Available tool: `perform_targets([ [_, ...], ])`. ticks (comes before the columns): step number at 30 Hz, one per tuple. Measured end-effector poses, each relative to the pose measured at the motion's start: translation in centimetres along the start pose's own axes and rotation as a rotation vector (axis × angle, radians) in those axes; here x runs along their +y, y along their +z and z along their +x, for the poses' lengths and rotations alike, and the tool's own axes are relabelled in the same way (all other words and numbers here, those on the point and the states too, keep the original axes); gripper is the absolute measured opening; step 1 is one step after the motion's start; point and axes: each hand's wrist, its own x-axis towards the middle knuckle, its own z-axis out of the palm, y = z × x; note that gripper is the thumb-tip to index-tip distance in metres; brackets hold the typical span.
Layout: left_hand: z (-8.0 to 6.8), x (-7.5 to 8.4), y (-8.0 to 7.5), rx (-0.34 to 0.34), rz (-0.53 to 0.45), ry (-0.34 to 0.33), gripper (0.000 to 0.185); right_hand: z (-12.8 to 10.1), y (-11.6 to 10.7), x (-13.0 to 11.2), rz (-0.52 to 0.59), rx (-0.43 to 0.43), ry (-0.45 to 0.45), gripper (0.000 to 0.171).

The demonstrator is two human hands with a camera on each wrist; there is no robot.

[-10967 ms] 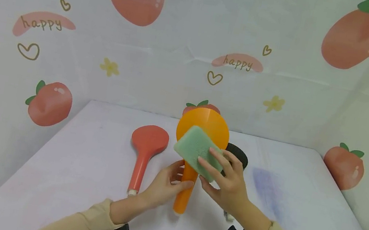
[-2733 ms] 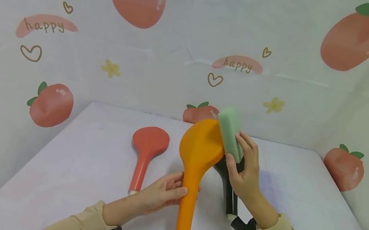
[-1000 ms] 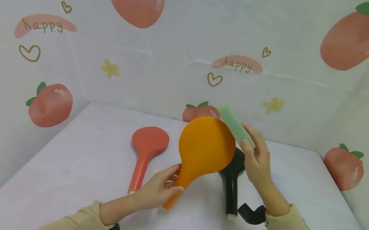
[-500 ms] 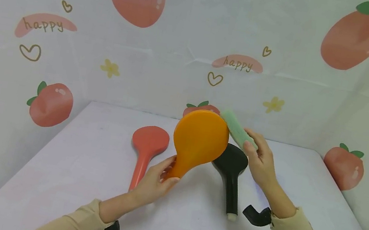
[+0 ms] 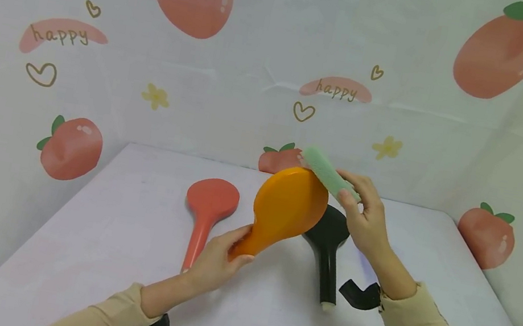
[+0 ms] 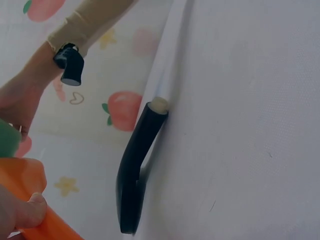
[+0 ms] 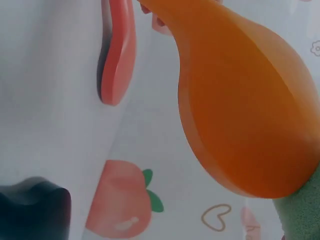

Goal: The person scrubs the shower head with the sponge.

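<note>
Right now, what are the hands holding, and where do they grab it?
The left hand grips the orange paddle by its handle. The right hand pinches the green sponge at its near end.

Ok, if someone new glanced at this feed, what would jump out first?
The orange paddle, held up mid-table by the left hand at its handle, with the right hand pressing a green sponge to its top edge. A red paddle lies to its left and a black paddle behind it.

1. Orange paddle (image 5: pixel 289 205): smooth matt plastic
2. Green sponge (image 5: pixel 328 172): porous, rough foam
3. Black paddle (image 5: pixel 329 243): smooth plastic, slight sheen
4. Red paddle (image 5: pixel 209 206): smooth matt plastic
5. Table (image 5: pixel 123 244): matt white cloth covering
</note>
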Motion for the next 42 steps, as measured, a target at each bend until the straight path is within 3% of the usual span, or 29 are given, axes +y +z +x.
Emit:
perform_targets([
  [12, 0.0, 0.0, -0.1, 0.1, 0.092, 0.013, 0.056, -0.6, -0.8, 1.1, -0.052, -0.008, 0.093, 0.031],
  [18, 0.1, 0.3, -0.2, 0.087, 0.164, 0.016, 0.055, -0.2, -0.3, 0.3, -0.063, -0.003, 0.025, 0.031],
  [26, -0.1, 0.5, -0.2, 0.063, 0.244, 0.007, 0.054, -0.3, 0.6, -0.9, -0.163, -0.012, -0.228, 0.034],
  [36, -0.1, 0.3, -0.4, 0.086, 0.314, 0.009, 0.052, -0.4, 0.1, -0.2, -0.229, 0.01, -0.102, 0.03],
  [39, -0.1, 0.3, -0.4, 0.081, 0.328, 0.021, 0.052, -0.4, 0.5, -0.1, -0.247, 0.014, -0.146, 0.03],
  [42, 0.1, 0.4, -0.4, 0.064, 0.33, 0.014, 0.052, -0.4, 1.2, -0.4, -0.296, 0.019, -0.249, 0.031],
])
